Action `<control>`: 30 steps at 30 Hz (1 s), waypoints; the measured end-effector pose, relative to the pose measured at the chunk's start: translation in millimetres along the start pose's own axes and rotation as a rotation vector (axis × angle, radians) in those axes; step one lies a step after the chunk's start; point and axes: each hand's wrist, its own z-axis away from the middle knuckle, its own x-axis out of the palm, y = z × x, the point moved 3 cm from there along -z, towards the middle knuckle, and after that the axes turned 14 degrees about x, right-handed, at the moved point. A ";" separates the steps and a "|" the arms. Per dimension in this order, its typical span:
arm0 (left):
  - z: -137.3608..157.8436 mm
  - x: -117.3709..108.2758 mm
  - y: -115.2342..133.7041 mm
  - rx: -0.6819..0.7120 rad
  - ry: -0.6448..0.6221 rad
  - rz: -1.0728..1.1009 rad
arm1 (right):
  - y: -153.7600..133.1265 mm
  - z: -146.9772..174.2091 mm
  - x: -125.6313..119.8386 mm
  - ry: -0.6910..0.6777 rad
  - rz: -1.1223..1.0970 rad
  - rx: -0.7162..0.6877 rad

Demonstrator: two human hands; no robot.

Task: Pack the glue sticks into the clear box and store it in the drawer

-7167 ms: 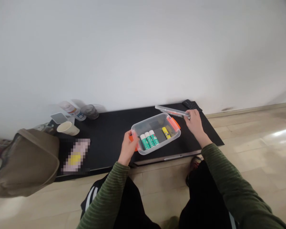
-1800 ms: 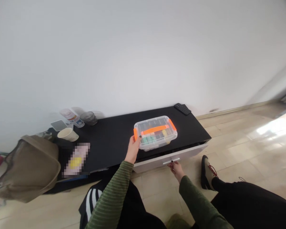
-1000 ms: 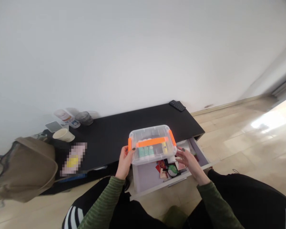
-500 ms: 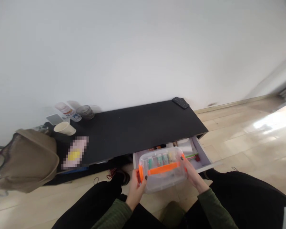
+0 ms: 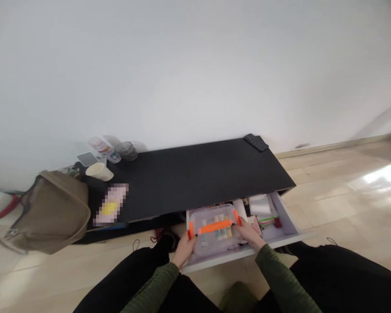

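Fingers of the left hand (image 5: 184,249) and right hand (image 5: 249,231) grip the 2 orange-latched ends of a lidded clear box (image 5: 211,243), thumbs on top, inside the pulled-out drawer (image 5: 284,216). Green-sleeved forearms (image 5: 278,274) reach forward and down, converging on it.

Dark green sleeves (image 5: 282,280) go with black trousers (image 5: 124,280) (and, a brighter touch, red shoelaces (image 5: 157,235)).

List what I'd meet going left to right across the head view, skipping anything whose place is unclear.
Brown bag, paper cup, dark glass, left hand, clear box with orange handle, black device, small dark red item.
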 end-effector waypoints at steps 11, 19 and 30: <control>1.8 -9.7 26.3 -0.046 -0.350 -0.380 | -5.1 27.8 -19.1 0.147 0.245 -0.221; 26.8 7.1 55.4 -0.091 -0.592 -0.202 | 14.3 105.1 13.2 0.085 0.207 -0.424; 53.4 17.5 88.5 0.222 -0.910 -0.330 | 23.9 96.5 24.1 0.208 0.384 -0.708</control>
